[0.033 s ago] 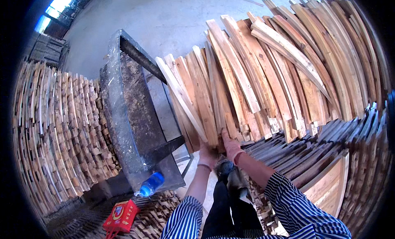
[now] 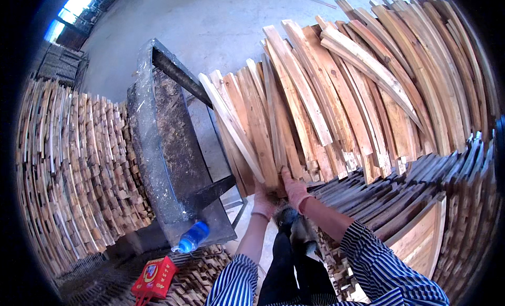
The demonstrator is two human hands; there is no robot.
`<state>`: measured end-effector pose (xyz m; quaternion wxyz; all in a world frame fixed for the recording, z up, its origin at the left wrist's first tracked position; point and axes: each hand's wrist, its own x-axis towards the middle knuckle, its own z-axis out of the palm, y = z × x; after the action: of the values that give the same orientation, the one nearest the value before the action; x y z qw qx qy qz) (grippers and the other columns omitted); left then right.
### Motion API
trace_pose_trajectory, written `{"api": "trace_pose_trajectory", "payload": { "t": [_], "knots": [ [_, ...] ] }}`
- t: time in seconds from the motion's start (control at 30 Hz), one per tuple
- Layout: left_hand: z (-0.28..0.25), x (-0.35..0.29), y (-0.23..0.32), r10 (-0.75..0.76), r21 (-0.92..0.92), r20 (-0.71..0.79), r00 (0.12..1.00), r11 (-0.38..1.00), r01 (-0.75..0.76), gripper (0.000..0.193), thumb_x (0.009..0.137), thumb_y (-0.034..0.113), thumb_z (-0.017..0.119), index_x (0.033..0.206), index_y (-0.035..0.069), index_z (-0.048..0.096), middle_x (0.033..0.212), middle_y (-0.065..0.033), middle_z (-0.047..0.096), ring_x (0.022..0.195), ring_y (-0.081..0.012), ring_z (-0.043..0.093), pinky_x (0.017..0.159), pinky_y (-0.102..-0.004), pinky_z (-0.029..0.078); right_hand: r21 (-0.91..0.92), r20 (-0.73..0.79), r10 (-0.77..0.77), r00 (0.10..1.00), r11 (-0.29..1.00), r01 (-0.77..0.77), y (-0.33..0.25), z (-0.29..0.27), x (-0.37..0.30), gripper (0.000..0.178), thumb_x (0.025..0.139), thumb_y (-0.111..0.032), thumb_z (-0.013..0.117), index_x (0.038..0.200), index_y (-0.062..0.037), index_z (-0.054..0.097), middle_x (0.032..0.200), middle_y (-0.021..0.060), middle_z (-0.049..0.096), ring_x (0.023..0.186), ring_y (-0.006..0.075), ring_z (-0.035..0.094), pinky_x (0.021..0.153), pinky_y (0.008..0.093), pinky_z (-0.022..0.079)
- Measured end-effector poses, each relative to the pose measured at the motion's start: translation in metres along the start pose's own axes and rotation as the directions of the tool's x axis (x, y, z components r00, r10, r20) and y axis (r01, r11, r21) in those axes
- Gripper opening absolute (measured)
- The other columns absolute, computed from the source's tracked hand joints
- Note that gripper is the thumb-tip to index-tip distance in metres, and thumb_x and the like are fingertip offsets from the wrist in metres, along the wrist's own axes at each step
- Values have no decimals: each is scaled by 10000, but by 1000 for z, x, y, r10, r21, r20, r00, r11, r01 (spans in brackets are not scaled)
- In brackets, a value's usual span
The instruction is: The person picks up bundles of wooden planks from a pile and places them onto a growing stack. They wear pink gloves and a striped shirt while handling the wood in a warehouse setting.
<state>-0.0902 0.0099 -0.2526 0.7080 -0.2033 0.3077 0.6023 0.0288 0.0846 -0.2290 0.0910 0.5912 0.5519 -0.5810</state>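
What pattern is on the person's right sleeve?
The right sleeve has dark and white stripes; it shows best in the head view, the only one here.

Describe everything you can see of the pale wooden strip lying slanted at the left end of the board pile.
The pale strip is a long, slim piece that looks like bare sawn wood, with squared-off ends. It lies slanted on top of darker boards, its far end angled leftward, toward the dark metal frame. Its near end stops by the left hand; whether they touch is unclear. It looks whole, and any bend may come from the fisheye view.
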Motion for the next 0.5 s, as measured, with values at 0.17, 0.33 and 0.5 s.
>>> {"api": "trace_pose_trajectory", "payload": {
  "t": [0.17,0.33,0.5],
  "knots": [
    [3,-34,29,-162,26,-10,987,986,162,1040,792,892,469,1531,161,416,1476,-148,523,1269,-368,572,1003,-550,525,66,128,-108,986,993,100,-59,-44,-38,913,931,-736,486,1398,48,517,1276,298,637,1208,393,608,1037,431,471],
    [40,-23,9,-99,310,-159,982,940,145,1077,728,972,423,1446,175,513,1300,-82,649,1170,-331,637,908,-529,571,418,2,-107,994,903,96,-63,-64,23,1038,805,-773,650,1331,118,562,1281,275,646,1224,333,613,1036,393,477],
    [-18,-6,47,-28,645,-169,985,753,132,959,803,909,456,1423,181,527,1315,-80,631,1163,-298,630,947,-534,532,355,-47,-135,990,924,143,-71,-46,42,1095,730,-744,725,1386,101,492,1251,318,647,1231,363,622,1022,405,491]
  ]
}}
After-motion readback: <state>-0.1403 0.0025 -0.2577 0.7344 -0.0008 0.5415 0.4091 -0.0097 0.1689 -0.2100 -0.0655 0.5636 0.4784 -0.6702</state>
